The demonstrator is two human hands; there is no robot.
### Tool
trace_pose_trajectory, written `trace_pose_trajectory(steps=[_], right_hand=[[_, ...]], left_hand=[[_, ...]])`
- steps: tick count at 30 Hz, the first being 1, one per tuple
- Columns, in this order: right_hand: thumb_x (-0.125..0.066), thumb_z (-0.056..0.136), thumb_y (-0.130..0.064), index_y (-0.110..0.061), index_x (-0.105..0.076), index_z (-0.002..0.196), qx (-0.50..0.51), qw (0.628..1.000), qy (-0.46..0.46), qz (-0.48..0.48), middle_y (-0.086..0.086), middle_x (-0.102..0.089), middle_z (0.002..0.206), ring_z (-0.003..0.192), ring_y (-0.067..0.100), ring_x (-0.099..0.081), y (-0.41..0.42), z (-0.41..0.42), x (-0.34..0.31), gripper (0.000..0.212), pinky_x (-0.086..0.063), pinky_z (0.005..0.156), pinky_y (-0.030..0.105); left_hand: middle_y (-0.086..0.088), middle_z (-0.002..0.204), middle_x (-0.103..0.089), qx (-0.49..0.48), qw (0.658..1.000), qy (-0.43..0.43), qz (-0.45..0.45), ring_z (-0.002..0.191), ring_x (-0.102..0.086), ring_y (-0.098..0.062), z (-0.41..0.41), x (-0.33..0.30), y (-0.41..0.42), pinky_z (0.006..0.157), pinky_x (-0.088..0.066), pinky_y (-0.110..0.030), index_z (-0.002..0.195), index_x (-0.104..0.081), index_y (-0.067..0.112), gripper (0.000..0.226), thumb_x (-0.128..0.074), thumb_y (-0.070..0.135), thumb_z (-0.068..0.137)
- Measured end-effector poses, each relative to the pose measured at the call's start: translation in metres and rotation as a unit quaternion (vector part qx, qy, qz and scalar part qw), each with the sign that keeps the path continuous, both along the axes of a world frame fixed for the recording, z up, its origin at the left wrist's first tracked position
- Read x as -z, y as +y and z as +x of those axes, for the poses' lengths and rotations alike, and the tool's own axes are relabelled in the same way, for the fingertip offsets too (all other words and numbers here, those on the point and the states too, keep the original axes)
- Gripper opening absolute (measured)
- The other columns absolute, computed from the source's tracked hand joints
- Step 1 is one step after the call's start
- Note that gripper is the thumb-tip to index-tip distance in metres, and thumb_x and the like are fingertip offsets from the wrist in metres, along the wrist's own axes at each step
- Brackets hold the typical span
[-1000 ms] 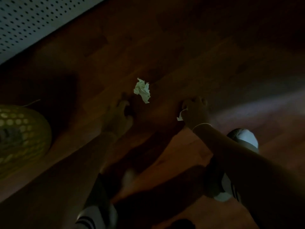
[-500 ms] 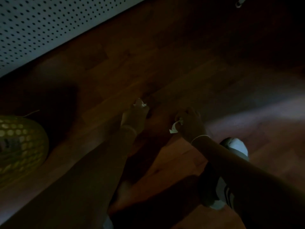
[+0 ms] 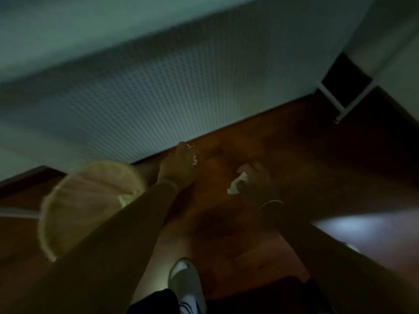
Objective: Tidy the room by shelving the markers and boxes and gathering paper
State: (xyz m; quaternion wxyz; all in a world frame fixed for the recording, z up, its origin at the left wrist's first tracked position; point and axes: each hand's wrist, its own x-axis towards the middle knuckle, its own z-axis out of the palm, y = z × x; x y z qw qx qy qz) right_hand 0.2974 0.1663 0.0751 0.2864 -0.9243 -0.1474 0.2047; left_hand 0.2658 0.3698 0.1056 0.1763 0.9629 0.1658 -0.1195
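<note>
Paper: a crumpled scrap (image 3: 235, 186) shows right of frame centre, closed in the right hand (image 3: 256, 182); the left hand (image 3: 179, 166), at centre, is closed on another bit (image 3: 194, 160). It is probably light, soft and tearable, best balled in the palm.

Crumpled paper scraps (image 3: 235, 186) in hands (image 3: 179, 165)

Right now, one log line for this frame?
phase: gathering paper | left hand: shut on paper wad | right hand: shut on paper scrap | basket: left, on floor | view: dark, blurred
</note>
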Motion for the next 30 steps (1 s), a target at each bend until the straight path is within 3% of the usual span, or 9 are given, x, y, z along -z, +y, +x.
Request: trace_pose_trajectory(steps=[4, 9, 14, 18, 21, 24, 30], right_hand=[[-0.060, 0.077, -0.009, -0.011, -0.060, 0.113, -0.029, 0.994, -0.028, 0.102, 0.010, -0.049, 0.125, 0.115, 0.028, -0.047, 0.092, -0.038, -0.055, 0.036, -0.042, 0.098, 0.038], [-0.062, 0.080, -0.011, -0.008, -0.060, 0.111, -0.081, 0.980, -0.049, 0.173, 0.011, -0.050, 0.123, 0.113, 0.027, -0.049, 0.178, -0.099, -0.085, 0.032, -0.043, 0.096, 0.039], [-0.061, 0.086, -0.019, -0.011, -0.052, 0.127, -0.108, 0.976, -0.002, 0.190, 0.007, -0.045, 0.134, 0.120, 0.023, -0.048, 0.226, -0.134, -0.086, 0.043, -0.042, 0.100, 0.032], [-0.057, 0.089, -0.032, -0.017, -0.046, 0.134, -0.108, 0.983, -0.002, 0.146, 0.001, -0.038, 0.144, 0.127, 0.022, -0.045, 0.226, -0.154, -0.083, 0.048, -0.042, 0.103, 0.037], [-0.055, 0.090, -0.034, -0.017, -0.046, 0.134, -0.115, 0.987, -0.013, 0.110, 0.001, -0.039, 0.143, 0.126, 0.021, -0.045, 0.210, -0.161, -0.094, 0.049, -0.042, 0.101, 0.034], [-0.054, 0.090, -0.034, -0.019, -0.045, 0.136, -0.104, 0.990, -0.028, 0.095, -0.002, -0.038, 0.144, 0.127, 0.018, -0.044, 0.184, -0.156, -0.108, 0.049, -0.040, 0.100, 0.031], [-0.053, 0.090, -0.037, -0.021, -0.045, 0.136, -0.046, 0.993, -0.063, 0.086, -0.002, -0.036, 0.147, 0.133, 0.016, -0.038, 0.127, -0.123, -0.136, 0.049, -0.035, 0.105, 0.029]], left_hand=[[-0.008, 0.135, -0.041, -0.095, 0.995, -0.025, 0.024, 0.111, -0.056, -0.034, -0.062, -0.051, 0.070, 0.087, -0.047, -0.040, 0.127, -0.052, 0.017, 0.042, -0.059, 0.028, 0.087], [-0.014, 0.140, -0.035, -0.147, 0.988, -0.049, -0.028, 0.114, -0.055, -0.036, -0.136, -0.066, 0.134, 0.098, -0.046, -0.042, 0.131, -0.049, 0.011, 0.047, -0.059, 0.029, 0.089], [-0.012, 0.150, -0.035, -0.148, 0.988, -0.036, -0.037, 0.136, -0.039, -0.034, -0.179, -0.050, 0.176, 0.109, -0.036, -0.048, 0.137, -0.046, 0.019, 0.053, -0.032, 0.047, 0.094], [-0.015, 0.148, -0.040, -0.139, 0.989, -0.033, -0.033, 0.136, -0.039, -0.033, -0.204, -0.047, 0.185, 0.110, -0.034, -0.047, 0.137, -0.048, 0.018, 0.059, -0.026, 0.048, 0.091], [-0.015, 0.145, -0.043, -0.132, 0.991, -0.022, -0.031, 0.133, -0.043, -0.034, -0.211, -0.055, 0.183, 0.109, -0.035, -0.046, 0.137, -0.049, 0.018, 0.064, -0.024, 0.050, 0.087], [-0.013, 0.148, -0.039, -0.102, 0.994, -0.015, -0.030, 0.135, -0.041, -0.032, -0.207, -0.068, 0.171, 0.110, -0.033, -0.047, 0.139, -0.046, 0.019, 0.048, -0.032, 0.041, 0.098], [-0.012, 0.149, -0.036, -0.061, 0.996, -0.049, -0.051, 0.132, -0.043, -0.032, -0.167, -0.105, 0.132, 0.111, -0.034, -0.042, 0.139, -0.044, 0.018, 0.044, -0.037, 0.034, 0.099]])
